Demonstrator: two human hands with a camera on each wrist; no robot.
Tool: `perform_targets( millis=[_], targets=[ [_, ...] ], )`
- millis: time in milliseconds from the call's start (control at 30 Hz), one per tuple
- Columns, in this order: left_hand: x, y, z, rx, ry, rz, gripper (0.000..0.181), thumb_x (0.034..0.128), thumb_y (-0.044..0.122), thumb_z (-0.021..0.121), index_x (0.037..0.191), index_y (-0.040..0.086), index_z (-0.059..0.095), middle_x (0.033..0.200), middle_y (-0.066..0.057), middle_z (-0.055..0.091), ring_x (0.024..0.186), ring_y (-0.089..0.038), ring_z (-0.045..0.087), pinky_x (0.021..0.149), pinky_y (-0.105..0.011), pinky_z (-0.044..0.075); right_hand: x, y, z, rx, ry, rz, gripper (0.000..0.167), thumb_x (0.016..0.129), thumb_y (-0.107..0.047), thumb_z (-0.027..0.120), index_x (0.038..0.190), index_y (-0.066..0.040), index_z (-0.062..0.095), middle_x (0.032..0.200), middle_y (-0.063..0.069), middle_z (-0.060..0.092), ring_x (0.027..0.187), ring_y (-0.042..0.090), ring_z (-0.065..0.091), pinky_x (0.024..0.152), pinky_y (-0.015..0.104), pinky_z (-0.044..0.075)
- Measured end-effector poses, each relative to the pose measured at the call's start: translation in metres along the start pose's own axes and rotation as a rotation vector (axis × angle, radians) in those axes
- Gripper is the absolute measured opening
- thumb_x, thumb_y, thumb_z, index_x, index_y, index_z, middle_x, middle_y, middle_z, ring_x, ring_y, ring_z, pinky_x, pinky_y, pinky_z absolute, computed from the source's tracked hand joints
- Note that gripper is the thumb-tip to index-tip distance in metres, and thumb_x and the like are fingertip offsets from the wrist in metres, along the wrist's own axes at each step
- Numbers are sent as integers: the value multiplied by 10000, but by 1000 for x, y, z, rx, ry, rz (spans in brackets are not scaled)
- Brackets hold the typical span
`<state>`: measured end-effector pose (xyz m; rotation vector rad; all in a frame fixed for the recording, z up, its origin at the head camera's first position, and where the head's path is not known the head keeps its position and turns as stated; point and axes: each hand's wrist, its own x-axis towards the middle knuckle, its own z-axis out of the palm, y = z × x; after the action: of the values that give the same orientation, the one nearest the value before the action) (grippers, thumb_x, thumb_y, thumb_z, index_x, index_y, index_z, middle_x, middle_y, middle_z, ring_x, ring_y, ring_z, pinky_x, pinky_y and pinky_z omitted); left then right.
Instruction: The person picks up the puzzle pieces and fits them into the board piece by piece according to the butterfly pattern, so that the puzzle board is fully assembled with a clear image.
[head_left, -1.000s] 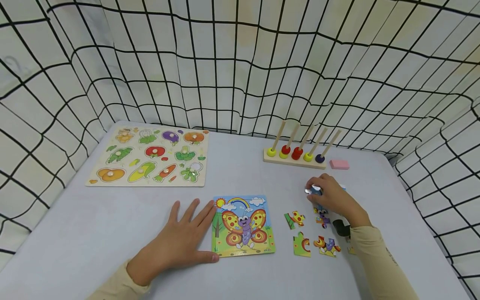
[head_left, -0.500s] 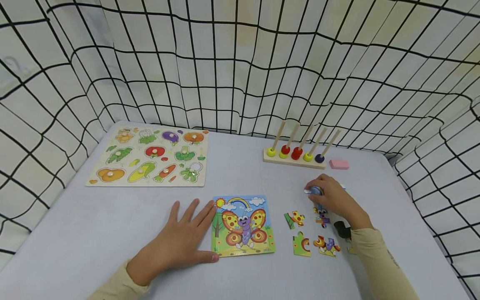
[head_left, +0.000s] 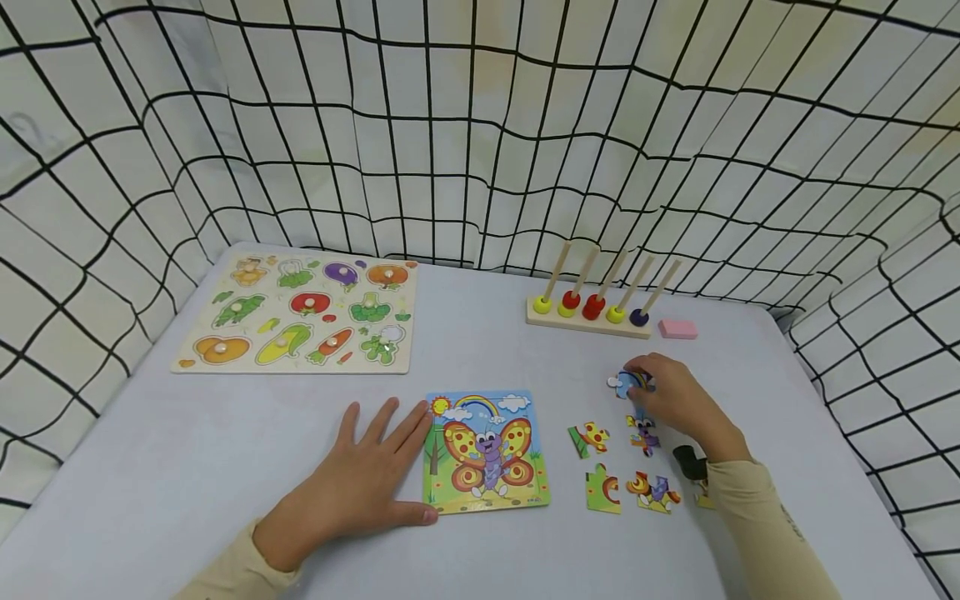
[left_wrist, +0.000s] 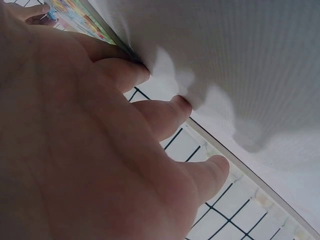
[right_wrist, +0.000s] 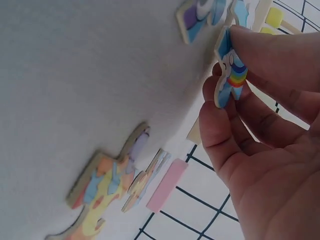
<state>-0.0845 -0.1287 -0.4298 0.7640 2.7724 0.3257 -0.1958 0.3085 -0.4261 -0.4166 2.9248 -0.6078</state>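
My right hand (head_left: 671, 400) pinches a blue jigsaw piece (head_left: 624, 383) between thumb and fingers; a small rainbow on this jigsaw piece (right_wrist: 235, 75) shows in the right wrist view. Just below that hand, a purple butterfly-body piece (head_left: 643, 437) lies on the table. More loose jigsaw pieces (head_left: 603, 489) sit nearby, one partly hidden by the right sleeve. My left hand (head_left: 367, 479) lies spread with straight fingers, its fingertips and thumb touching the left edge of a square butterfly picture board (head_left: 491, 454). The left wrist view shows the same hand (left_wrist: 110, 135) from the palm side.
A pegged vegetable puzzle board (head_left: 347, 310) lies at the back left. At the back right stands a wooden peg stand (head_left: 588, 323) with coloured beads, beside a pink block (head_left: 678, 329). Black netting (head_left: 472, 137) rises around the white table (head_left: 187, 450).
My right hand has shifted slightly to the right, and the piece has turned so more of its blue face shows. The left hand and the butterfly board have stayed in place.
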Motion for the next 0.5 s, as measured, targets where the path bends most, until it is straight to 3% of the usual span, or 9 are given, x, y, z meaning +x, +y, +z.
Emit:
perform_targets(
  millis=[133,267,500],
  targets=[
    [0,1,0,4,0,1,1194,829,787,738,1669,34,348,1748,-136,280,1574,-506,206,1142,-846,73,-3,2,-3,-1,38,-54,310,976,-3,757,1284,11,730,1199,166,719,1025,326,651,932,543,566],
    [0,0,0,6,3,4,1190,831,782,740,1667,31,348,1747,-138,282,1572,-510,208,1140,-848,78,-5,3,-7,1,66,-103,282,963,63,736,1236,0,761,1104,113,730,910,252,600,812,441,552],
    [0,0,1,10,10,8,1191,836,785,733,1668,29,343,1746,-140,283,1571,-511,211,1140,-847,83,-5,4,-8,36,82,-68,220,970,64,731,1185,21,746,1087,133,741,931,276,643,860,493,581]
  ],
)
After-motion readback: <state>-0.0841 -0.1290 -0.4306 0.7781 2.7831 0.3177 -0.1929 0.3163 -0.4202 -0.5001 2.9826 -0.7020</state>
